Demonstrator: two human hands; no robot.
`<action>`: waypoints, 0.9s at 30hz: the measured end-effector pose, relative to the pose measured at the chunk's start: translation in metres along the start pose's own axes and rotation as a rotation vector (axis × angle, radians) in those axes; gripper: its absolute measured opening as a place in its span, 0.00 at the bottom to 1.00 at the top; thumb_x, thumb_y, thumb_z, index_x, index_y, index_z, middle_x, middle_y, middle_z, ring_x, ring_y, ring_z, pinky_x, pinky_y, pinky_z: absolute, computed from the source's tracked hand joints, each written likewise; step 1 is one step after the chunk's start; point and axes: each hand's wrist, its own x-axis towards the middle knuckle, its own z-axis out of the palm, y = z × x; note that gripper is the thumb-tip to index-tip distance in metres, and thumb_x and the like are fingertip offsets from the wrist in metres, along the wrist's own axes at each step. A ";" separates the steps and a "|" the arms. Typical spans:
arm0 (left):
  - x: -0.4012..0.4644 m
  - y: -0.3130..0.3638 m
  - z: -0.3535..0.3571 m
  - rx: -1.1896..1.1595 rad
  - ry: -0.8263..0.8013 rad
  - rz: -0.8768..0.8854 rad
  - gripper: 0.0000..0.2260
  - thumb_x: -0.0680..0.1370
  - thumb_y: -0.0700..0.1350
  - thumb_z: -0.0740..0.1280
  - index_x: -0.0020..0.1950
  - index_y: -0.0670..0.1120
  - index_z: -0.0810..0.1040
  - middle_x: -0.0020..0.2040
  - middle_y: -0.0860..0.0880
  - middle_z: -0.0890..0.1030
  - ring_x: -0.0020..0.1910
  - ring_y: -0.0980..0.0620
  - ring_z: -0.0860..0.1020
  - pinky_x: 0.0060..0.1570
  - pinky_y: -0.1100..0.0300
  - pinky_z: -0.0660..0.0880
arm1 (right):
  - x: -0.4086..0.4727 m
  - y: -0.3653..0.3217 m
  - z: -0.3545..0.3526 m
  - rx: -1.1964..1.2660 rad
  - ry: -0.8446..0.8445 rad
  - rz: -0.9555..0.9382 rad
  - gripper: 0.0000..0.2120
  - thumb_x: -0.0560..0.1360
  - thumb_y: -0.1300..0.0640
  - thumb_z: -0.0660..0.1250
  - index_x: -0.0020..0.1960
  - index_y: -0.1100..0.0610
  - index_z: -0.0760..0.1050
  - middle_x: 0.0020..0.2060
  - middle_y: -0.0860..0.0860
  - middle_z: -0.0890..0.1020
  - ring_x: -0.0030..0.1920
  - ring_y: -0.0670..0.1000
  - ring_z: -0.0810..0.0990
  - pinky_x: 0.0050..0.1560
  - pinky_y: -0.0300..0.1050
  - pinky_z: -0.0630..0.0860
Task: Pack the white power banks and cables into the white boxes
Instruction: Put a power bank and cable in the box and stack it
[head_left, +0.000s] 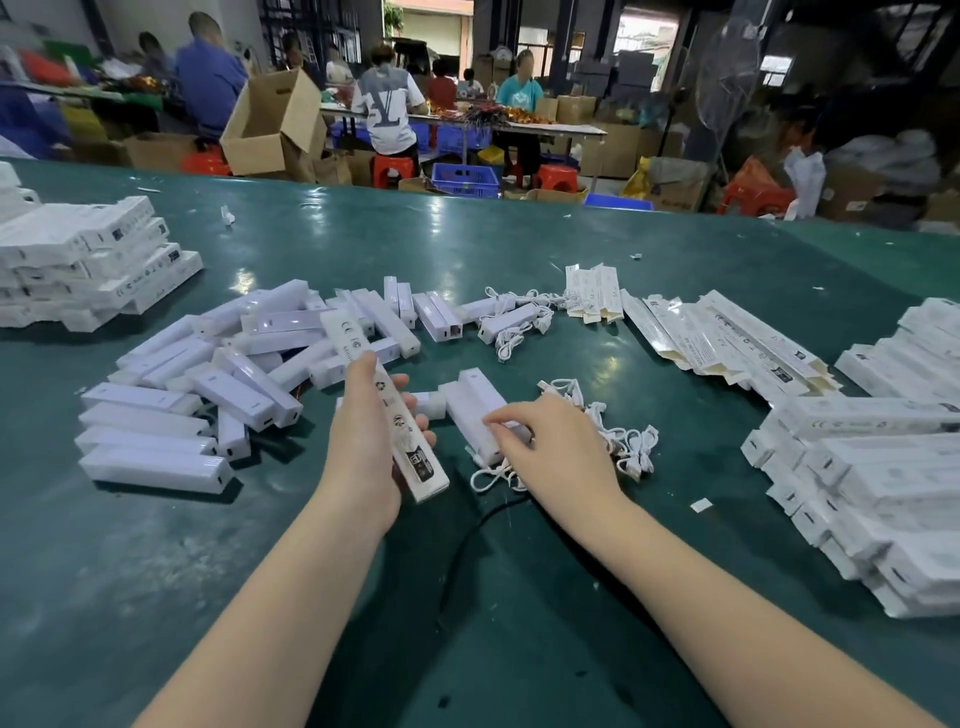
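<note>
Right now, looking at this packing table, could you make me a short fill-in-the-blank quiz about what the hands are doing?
1. The left hand holds a long white ____ with printed marks.
2. The right hand reaches onto a power bank lying on the ____ table.
3. The cables beside the right hand are ____ in colour.
4. The loose pile of power banks lies to the ____ of the left hand.

Missing words: box; green; white; left
</note>
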 end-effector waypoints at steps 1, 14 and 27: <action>0.000 -0.001 0.001 0.070 -0.007 0.031 0.17 0.80 0.59 0.58 0.47 0.46 0.76 0.31 0.51 0.75 0.27 0.53 0.73 0.33 0.58 0.73 | -0.002 0.001 0.001 0.013 0.021 -0.003 0.10 0.79 0.51 0.63 0.54 0.43 0.82 0.44 0.48 0.77 0.50 0.50 0.75 0.45 0.45 0.68; 0.010 -0.009 -0.014 1.136 -0.248 0.738 0.19 0.72 0.68 0.58 0.47 0.55 0.74 0.41 0.57 0.76 0.37 0.59 0.73 0.33 0.65 0.65 | 0.007 0.012 -0.074 0.839 0.432 0.072 0.14 0.84 0.59 0.55 0.57 0.46 0.77 0.35 0.52 0.77 0.32 0.45 0.73 0.37 0.39 0.73; 0.006 -0.015 -0.012 1.203 -0.272 0.824 0.22 0.68 0.72 0.55 0.48 0.58 0.74 0.36 0.59 0.76 0.35 0.60 0.73 0.36 0.59 0.69 | 0.012 0.037 -0.088 0.927 0.200 -0.048 0.08 0.72 0.56 0.70 0.50 0.50 0.76 0.29 0.43 0.76 0.28 0.45 0.70 0.31 0.39 0.69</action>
